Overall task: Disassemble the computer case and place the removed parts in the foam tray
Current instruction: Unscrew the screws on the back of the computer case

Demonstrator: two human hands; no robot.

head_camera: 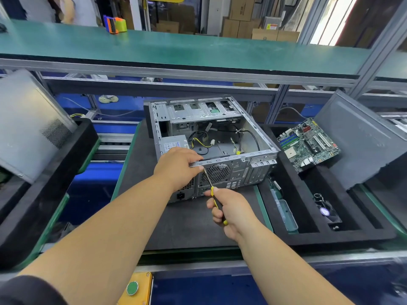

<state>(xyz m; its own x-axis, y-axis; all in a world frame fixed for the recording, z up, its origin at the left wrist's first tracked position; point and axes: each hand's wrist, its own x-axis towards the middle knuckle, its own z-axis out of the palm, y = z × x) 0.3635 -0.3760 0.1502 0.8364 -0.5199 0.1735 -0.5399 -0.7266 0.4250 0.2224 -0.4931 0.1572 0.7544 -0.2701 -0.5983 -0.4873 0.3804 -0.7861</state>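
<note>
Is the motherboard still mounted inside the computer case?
No, the motherboard lies outside the computer case, leaning in the foam tray to the right of it.

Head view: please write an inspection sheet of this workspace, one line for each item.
Surface: dark mat under the case.
Job's things: open computer case on the mat; motherboard, small fan and side panel in the foam tray.
Clutter: nothing seen.
Grippers: left hand grips the case's rear top edge; right hand holds a screwdriver against the rear panel.
Cables: loose black and yellow wires inside the case.
Surroundings: green shelf above; cardboard boxes behind.
</note>
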